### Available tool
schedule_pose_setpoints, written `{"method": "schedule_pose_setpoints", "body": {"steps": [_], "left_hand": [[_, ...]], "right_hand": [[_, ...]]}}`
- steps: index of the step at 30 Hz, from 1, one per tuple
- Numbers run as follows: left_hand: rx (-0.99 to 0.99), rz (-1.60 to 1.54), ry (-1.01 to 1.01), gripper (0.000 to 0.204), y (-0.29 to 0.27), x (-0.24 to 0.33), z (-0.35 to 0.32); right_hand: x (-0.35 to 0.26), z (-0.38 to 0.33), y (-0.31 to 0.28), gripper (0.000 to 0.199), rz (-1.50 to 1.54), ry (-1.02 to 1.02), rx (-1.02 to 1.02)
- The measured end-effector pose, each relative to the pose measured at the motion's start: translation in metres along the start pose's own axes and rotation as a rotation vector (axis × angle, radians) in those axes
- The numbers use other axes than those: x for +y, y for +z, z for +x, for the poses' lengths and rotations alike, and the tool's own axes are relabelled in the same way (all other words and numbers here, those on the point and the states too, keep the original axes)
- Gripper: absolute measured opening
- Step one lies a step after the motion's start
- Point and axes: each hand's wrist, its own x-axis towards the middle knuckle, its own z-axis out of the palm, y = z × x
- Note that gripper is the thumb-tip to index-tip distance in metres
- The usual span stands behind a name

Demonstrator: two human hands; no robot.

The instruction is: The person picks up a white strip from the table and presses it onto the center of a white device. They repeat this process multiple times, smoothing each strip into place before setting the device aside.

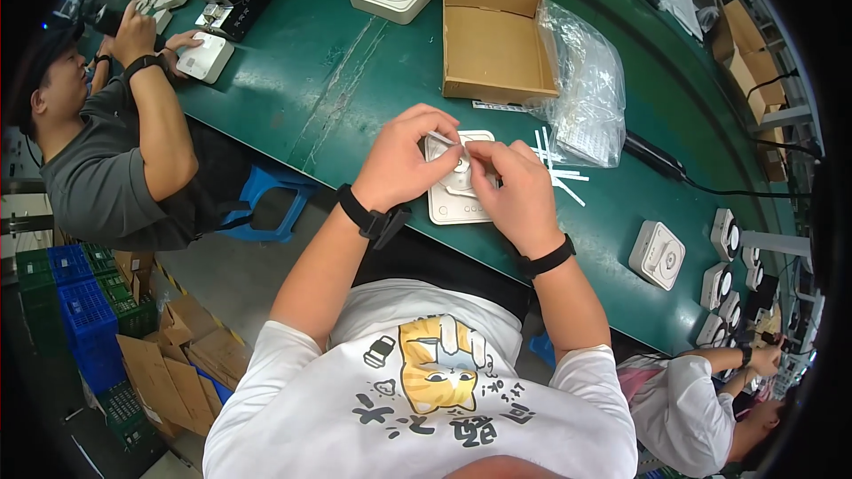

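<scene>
Looks mid-step. Working over white unit, laid face up at near edge of table. Pinching thin pale piece above it in left hand; pressing thumb and finger of right hand together, can't tell on what. Done, apparently: getting unit positioned. Left, apparently: dealing with piece in fingers. With loose strips just beyond right hand, can't tell if spare or waste. Plus second unit toward table's right end, can't tell if finished.
</scene>
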Motion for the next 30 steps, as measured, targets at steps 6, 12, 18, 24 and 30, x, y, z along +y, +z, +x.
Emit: {"method": "schedule_pose_setpoints", "body": {"steps": [6, 12, 18, 24, 30], "left_hand": [[-0.002, 0.101, 0.036, 0.016, -0.016, 0.005, -0.005], [-0.031, 0.303, 0.094, 0.014, -0.027, 0.014, -0.013], [-0.007, 0.271, 0.100, 0.014, -0.028, 0.014, -0.037], [0.032, 0.256, 0.256, 0.026, -0.015, 0.006, -0.058], [0.038, 0.155, 0.188, 0.073, 0.003, 0.011, -0.072]], "right_hand": [[-0.004, -0.001, 0.002, 0.026, 0.028, -0.010, -0.016], [-0.004, 0.004, -0.002, 0.028, 0.002, -0.031, -0.056], [-0.017, 0.002, 0.001, 0.034, -0.140, -0.142, -0.107], [-0.014, 0.001, 0.003, 0.036, -0.172, -0.161, -0.143], [-0.010, 0.001, 0.002, 0.032, -0.183, -0.161, -0.170]]}}
